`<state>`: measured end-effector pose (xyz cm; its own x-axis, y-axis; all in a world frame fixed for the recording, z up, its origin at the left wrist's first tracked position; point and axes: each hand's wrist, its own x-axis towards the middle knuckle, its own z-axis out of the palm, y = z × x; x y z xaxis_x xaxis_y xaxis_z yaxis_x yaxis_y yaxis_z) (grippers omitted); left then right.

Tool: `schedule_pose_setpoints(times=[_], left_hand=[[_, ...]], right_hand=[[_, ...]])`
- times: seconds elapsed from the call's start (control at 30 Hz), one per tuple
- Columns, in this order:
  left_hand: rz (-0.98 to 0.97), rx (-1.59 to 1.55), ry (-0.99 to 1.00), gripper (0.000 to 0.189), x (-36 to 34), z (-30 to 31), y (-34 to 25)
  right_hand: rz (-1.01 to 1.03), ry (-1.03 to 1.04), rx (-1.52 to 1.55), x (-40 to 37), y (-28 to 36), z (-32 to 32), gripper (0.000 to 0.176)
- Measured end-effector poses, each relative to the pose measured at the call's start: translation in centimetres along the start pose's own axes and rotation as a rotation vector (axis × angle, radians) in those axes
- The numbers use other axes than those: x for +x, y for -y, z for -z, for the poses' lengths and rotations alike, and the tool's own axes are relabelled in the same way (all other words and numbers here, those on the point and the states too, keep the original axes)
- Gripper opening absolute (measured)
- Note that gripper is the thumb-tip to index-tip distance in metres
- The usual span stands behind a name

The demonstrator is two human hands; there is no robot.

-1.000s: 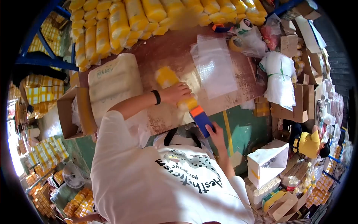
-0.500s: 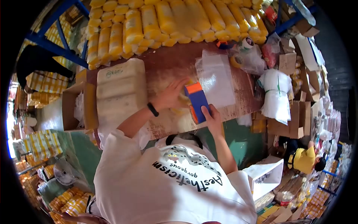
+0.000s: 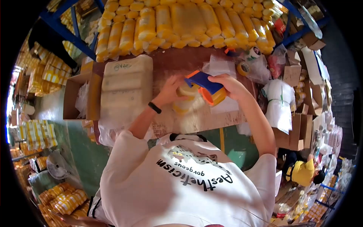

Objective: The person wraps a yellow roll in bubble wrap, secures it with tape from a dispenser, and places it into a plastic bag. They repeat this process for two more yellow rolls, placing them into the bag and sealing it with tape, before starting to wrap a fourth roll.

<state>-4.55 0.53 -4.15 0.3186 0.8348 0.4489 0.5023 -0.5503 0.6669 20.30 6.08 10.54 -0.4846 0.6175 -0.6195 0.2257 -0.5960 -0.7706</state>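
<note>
My right hand (image 3: 230, 86) grips a blue and orange tape dispenser (image 3: 208, 82) from its right end. The dispenser is tilted above the table, and a yellowish roll shows at its lower side. Below and to the left lies a blurred pale bundle (image 3: 185, 102) with yellow bands, partly hidden by the dispenser. My left hand (image 3: 171, 90), with a black band at the wrist, curves its fingers against the bundle's left side. Clear plastic sheets (image 3: 225, 104) lie on the worn table (image 3: 166, 123) behind and under the dispenser.
Yellow-wrapped rolls (image 3: 181, 22) are stacked along the back. A large wrapped pack (image 3: 126, 87) and an open carton (image 3: 92, 100) stand at left. On the right are tape rolls (image 3: 244, 69) and a tied white bundle (image 3: 280, 100). A person in yellow (image 3: 302, 172) is lower right.
My right hand has swung up and right, turning the dispenser from nearly upright to a flatter tilt. My left hand stays by the bundle with its fingers more curved. The whole view has shifted slightly.
</note>
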Motion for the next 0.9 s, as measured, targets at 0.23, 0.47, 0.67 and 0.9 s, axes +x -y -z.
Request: schedule_pose_setpoints(times=[0.23,0.47,0.67,0.9], left_hand=[[-0.126,0.311,-0.054,0.039,-4.9,0.2,-3.2],[-0.017,0.372,-0.126,0.040,-7.7,-2.6,-4.6],[0.185,0.690,-0.292,0.039,-6.0,-5.5,-8.7],[0.132,0.709,-0.548,0.020,-4.2,-7.1,-8.7]], right_hand=[[-0.004,0.094,0.122,-1.2,2.0,-2.7,0.035],[-0.079,0.041,-0.011,-4.4,0.0,-3.9,0.038],[-0.061,0.039,0.058,-4.5,-1.3,-3.9,0.035],[-0.010,0.014,0.096,-4.9,-1.5,-4.0,0.033]])
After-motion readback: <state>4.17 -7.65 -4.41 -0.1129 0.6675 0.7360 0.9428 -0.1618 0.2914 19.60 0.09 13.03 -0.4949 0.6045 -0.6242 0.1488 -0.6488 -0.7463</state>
